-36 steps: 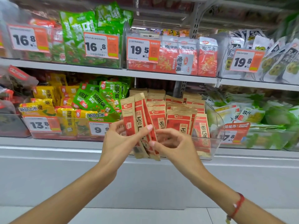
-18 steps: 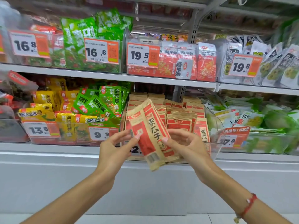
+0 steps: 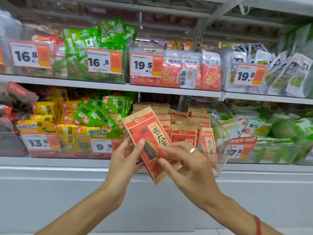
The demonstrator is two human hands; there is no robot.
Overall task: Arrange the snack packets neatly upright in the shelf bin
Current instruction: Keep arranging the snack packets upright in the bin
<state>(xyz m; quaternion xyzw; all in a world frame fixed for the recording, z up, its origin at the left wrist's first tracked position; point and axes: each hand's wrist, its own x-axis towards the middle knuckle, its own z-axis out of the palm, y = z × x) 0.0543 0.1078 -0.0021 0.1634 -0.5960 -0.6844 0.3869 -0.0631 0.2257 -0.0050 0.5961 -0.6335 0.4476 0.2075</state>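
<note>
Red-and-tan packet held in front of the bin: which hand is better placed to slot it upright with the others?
Probably the left hand. It grips the red-and-tan packet along its edge, thumb across the front. The right hand covers the lower corner, directly before the clear bin.

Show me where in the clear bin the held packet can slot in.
Free: the front right corner of the clear bin, between its front wall and the upright red packets. Crowded: the back rows, packed tight. Both hands, left hand and right hand, hold the packet at the front left.
</note>
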